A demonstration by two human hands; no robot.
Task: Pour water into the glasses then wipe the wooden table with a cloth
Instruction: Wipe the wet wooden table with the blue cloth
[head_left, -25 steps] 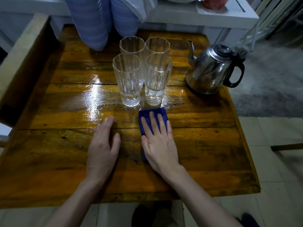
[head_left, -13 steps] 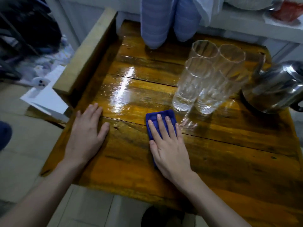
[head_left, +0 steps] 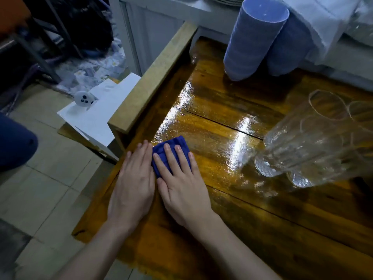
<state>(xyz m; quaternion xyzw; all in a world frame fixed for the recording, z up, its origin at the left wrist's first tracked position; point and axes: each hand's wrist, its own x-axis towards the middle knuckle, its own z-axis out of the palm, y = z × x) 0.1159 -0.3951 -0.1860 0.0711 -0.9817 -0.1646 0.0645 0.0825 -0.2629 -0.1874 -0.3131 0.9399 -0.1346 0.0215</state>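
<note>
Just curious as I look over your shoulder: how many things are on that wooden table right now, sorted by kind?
Clear glasses: at least 3 in view, overlapping at the frame's edge, so the count is unsure
Blue cloth: 1, under the right hand
Stacks of blue bowls: 2, upside down
Total: at least 6

The cloth (head_left: pixel 171 152) was deep blue, the tabletop (head_left: pixel 252 209) glossy amber-brown wood, the stacked bowls (head_left: pixel 252 41) pale blue, the glasses (head_left: pixel 306 138) clear and ribbed.
</note>
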